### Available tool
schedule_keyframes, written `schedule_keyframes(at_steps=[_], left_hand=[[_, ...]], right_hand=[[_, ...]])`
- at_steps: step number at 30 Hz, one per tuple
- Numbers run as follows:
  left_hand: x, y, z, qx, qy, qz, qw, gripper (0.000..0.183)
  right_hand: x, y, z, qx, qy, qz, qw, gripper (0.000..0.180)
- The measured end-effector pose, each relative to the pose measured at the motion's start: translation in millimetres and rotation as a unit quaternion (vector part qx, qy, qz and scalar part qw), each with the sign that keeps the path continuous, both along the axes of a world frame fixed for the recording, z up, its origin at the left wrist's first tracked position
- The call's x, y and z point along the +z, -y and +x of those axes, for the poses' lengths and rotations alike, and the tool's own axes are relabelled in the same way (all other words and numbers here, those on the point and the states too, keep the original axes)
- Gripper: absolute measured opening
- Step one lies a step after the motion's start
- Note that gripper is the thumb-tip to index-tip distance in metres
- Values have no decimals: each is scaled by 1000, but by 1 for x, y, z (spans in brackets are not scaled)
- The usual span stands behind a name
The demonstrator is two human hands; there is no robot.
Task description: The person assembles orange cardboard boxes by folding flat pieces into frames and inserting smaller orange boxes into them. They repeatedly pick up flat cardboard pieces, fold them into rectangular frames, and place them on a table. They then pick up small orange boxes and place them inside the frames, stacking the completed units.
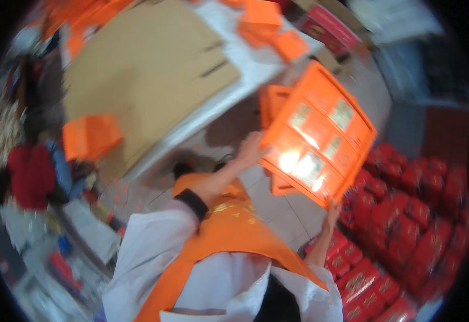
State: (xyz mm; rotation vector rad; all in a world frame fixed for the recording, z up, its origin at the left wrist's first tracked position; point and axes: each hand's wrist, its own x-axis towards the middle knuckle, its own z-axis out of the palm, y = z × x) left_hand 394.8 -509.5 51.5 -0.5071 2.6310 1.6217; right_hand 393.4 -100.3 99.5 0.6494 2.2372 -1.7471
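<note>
Both my hands hold a flat orange box, tilted in front of me to the right. Its top is divided into sections, some with pale patches, and a shiny surface reflects bright light. My left hand grips its left edge, and my right hand its near lower corner. More orange material shows behind the box; whether it is joined to it I cannot tell. To my left, a brown cardboard sheet covers much of a white-edged table, and a blurred orange carton sits at its near left corner.
Orange cartons lie at the table's far end. Stacks of red packages stand to the right, red boxes nearer me. A person in a red top is at the left, by cluttered goods. Tiled floor shows below the box.
</note>
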Motion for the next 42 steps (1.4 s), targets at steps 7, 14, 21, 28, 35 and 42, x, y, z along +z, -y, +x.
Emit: schedule_keyframes(at_steps=[7,14,21,28,35,42], left_hand=[[34,73,128,141,2,72,987,46],[0,235,330,543,21,67,837,35],[14,425,361,568,-113,309,754,55],[9,457,324,366,-37,585,723,61],[14,426,268,320,-23,546,774,54],[45,355,95,218,6,604,766,50]], right_hand=[[68,120,-37,22,-235,201,951,43],[25,409,-10,320,-95,-122,935,32],[-25,656,121,475,119,-201,848,60],[-33,754,155,459,232,-298,805,61],[-16,710,116,383,211,-301,848,62],[3,598,-16,306,147,-301,891,59]])
